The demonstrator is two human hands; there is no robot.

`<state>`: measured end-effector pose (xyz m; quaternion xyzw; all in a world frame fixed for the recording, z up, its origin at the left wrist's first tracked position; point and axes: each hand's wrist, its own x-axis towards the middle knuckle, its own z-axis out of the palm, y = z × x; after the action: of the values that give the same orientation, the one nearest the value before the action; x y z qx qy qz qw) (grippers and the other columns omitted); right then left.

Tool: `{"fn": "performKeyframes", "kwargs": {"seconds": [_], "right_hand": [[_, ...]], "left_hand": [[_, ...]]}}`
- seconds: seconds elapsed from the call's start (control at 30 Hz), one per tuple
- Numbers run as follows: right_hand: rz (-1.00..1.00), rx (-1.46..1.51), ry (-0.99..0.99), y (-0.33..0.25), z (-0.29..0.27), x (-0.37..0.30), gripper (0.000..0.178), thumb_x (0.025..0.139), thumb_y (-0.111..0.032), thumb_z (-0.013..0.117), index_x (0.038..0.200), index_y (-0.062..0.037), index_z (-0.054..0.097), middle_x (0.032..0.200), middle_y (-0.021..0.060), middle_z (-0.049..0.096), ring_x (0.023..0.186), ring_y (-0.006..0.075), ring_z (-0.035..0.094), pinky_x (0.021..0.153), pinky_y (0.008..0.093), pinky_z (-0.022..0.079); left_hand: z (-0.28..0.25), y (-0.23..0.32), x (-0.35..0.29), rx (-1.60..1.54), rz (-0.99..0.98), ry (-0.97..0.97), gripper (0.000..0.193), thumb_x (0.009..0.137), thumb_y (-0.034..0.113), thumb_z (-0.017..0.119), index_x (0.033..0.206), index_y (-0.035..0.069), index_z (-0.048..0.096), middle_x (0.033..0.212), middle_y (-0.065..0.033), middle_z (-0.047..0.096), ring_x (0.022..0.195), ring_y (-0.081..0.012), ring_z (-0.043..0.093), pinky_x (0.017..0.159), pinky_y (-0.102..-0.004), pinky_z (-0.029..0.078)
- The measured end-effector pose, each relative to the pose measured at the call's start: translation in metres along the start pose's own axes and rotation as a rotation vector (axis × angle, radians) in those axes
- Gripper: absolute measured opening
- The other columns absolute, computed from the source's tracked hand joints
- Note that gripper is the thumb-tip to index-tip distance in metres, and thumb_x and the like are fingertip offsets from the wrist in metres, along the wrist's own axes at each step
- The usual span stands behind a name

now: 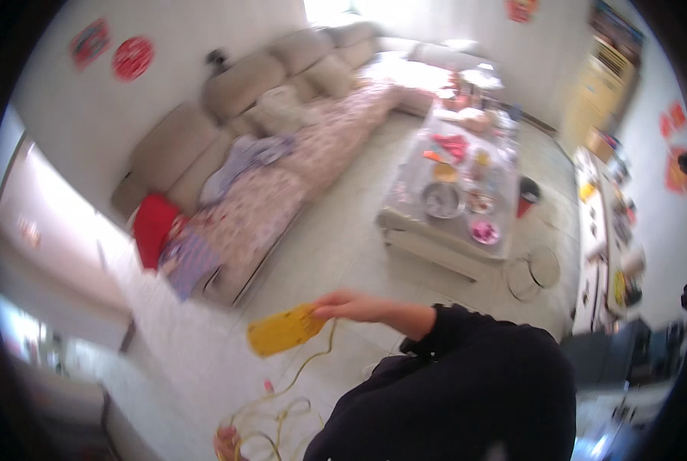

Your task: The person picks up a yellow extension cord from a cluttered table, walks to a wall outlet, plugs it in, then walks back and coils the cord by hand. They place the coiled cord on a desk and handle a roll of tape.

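My right hand (351, 306) reaches out in a black sleeve, its fingers closed on one end of a flat yellow power strip (282, 330). The strip is held in the air above the tiled floor, with small dark spots on its face. From that end a yellow cord (318, 355) curves down into loose loops (283, 415). At the lower edge of the view, my left hand (226, 444) is closed round part of the cord, and only some of its fingers show.
A long beige sofa (239, 86) with a patterned cover runs along the left wall. The covered coffee table (405, 201) carries bowls and dishes. Beside it lie a round wire hoop (533, 274) and a dark bin (528, 192). A cluttered low cabinet (589, 223) lines the right wall.
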<state>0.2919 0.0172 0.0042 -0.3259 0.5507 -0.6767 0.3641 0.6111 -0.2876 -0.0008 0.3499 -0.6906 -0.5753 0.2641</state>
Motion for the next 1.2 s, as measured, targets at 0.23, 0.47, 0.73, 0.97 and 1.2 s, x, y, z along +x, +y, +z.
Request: {"fn": "performKeyframes", "kwargs": {"seconds": [0.23,0.47,0.73,0.97,1.2], "right_hand": [[0.018,0.11,-0.047,0.021,-0.005,0.015,0.038,0.096,-0.023,0.05,0.119,0.0074,0.057,0.114,0.0083,0.062,0.107,0.0146,0.055,0.095,0.0289,0.041],[0.123,0.25,-0.206,0.058,-0.02,0.126,0.04,0.097,-0.023,0.048,0.122,0.0076,0.053,0.116,0.0108,0.06,0.107,0.0178,0.057,0.096,0.031,0.041],[0.034,0.215,-0.478,0.106,0.037,0.234,0.039,0.098,-0.025,0.046,0.123,0.0056,0.052,0.119,0.0102,0.059,0.111,0.0186,0.056,0.098,0.0337,0.041],[0.143,0.333,-0.404,0.111,0.128,0.33,0.044,0.099,-0.031,0.045,0.134,-0.0049,0.043,0.126,0.0105,0.055,0.116,0.0218,0.054,0.097,0.0349,0.041],[0.015,0.401,-0.384,0.089,0.226,0.361,0.052,0.097,-0.037,0.048,0.139,-0.0086,0.037,0.133,0.0063,0.05,0.126,0.0195,0.046,0.103,0.0381,0.031]], "left_hand": [[-0.013,0.013,-0.036,-0.316,-0.207,0.271,0.033,0.095,0.033,0.036,0.106,0.006,0.05,0.101,-0.0147,0.062,0.086,-0.0302,0.066,0.075,-0.0358,0.053],[0.002,0.042,-0.062,-0.658,-0.133,0.314,0.043,0.094,0.039,0.029,0.097,0.004,0.052,0.096,-0.0189,0.063,0.075,-0.0348,0.067,0.069,-0.0375,0.055],[-0.001,0.056,-0.132,-0.62,0.119,-0.146,0.06,0.093,0.04,0.028,0.057,0.001,0.056,0.072,-0.0237,0.062,0.071,-0.0354,0.063,0.076,-0.0416,0.051],[-0.046,0.081,-0.166,-0.232,-0.714,-0.594,0.039,0.088,0.038,0.062,0.082,0.0,0.063,0.065,-0.0077,0.063,0.06,-0.0151,0.064,0.06,-0.0265,0.051],[-0.165,-0.032,-0.28,-0.276,-1.207,-0.054,0.033,0.089,0.036,0.062,0.079,0.005,0.064,0.071,-0.0078,0.064,0.055,-0.0155,0.061,0.054,-0.0291,0.05]]}}
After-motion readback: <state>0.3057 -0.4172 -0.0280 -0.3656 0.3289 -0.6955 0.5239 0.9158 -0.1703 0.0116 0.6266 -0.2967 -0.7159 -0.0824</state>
